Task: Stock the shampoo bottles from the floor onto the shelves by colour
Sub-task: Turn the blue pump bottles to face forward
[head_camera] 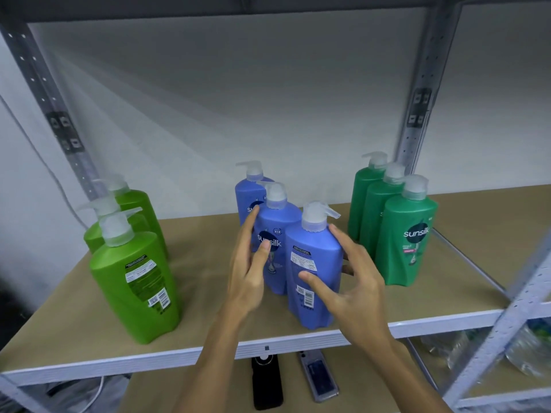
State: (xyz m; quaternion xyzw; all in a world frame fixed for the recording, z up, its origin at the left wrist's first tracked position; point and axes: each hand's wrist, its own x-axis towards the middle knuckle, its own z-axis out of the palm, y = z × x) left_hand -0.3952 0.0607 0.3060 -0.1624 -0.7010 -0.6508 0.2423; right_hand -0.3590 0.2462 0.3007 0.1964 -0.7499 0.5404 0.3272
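Three blue shampoo pump bottles stand in a row on the brown shelf board (208, 281); the front one (316, 263) shows its back label, the middle one (275, 234) its front label, the rear one (249, 195) is partly hidden. My left hand (247, 272) is open just left of the middle blue bottle, fingers spread. My right hand (354, 281) is open around the right side of the front blue bottle, thumb across its label, fingers behind; grip is loose. Three lime-green bottles (134, 281) stand at left, three dark-green bottles (405, 236) at right.
Grey perforated uprights (417, 108) frame the shelf, with another shelf overhead. On the lower shelf lie a black device (267, 380) and a grey device (319, 374). Clear plastic bottles (524, 350) fill the lower right bay. Bare board lies between the bottle groups.
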